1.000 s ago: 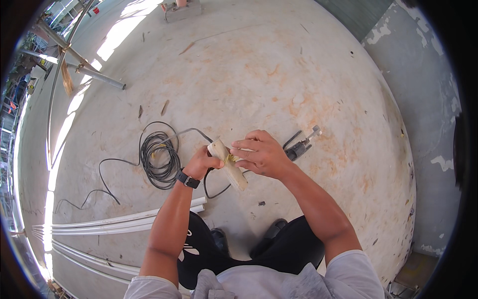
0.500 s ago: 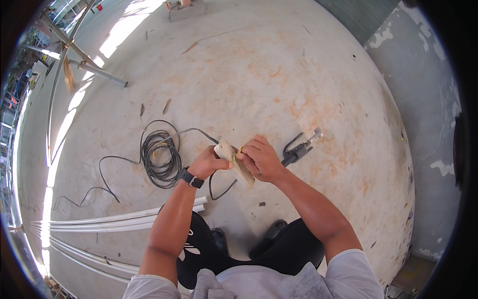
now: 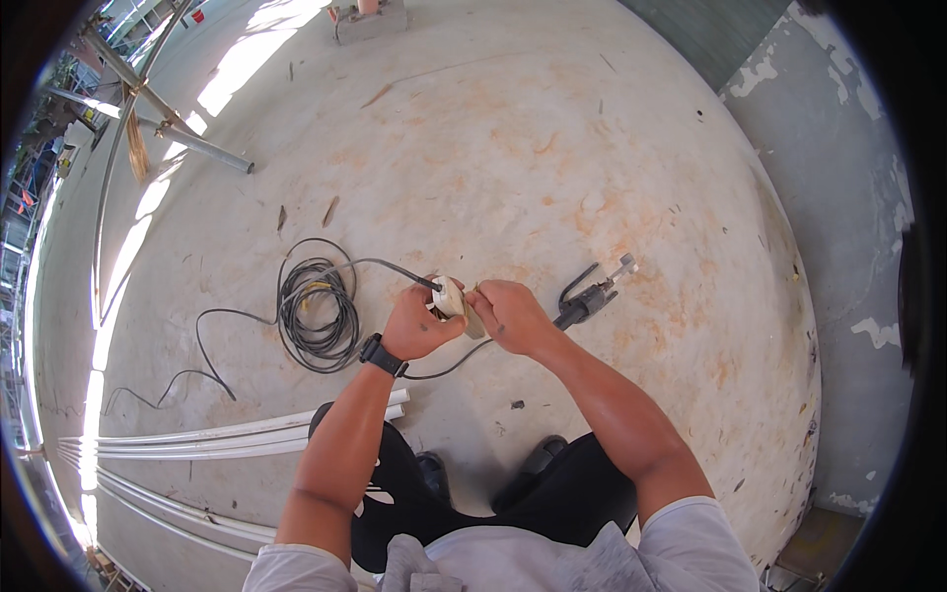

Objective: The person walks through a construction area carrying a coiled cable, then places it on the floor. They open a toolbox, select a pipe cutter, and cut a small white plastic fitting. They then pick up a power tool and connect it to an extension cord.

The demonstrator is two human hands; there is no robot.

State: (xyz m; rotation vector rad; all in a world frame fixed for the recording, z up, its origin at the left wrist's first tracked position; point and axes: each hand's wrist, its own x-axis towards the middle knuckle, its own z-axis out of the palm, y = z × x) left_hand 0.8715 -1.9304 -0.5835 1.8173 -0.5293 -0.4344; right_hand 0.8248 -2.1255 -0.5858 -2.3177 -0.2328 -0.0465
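Observation:
My left hand [image 3: 419, 324], with a dark watch on its wrist, is closed around an off-white power strip [image 3: 451, 296]. A black cable enters the end of the strip from the coil. My right hand [image 3: 511, 316] has its fingers pinched together against the strip's right side. A bit of thin yellow tie shows at those fingertips, mostly hidden by them. Right of my hands, a dark grey power tool [image 3: 589, 301] with a metal end lies on the floor. Another black cable [image 3: 456, 367] runs below my hands toward the tool.
A coil of black cable [image 3: 318, 321] lies left of my hands. White pipes [image 3: 227, 439] are laid out at the lower left. Metal scaffold tubes [image 3: 202, 143] stand at the upper left. A peeling grey wall [image 3: 838, 217] rises on the right. My shoes [image 3: 538, 469] are just below.
The power strip has been turned, so its cable end faces me more. My left hand has rolled over it, and my right hand has lowered slightly, hiding more of the yellow tie.

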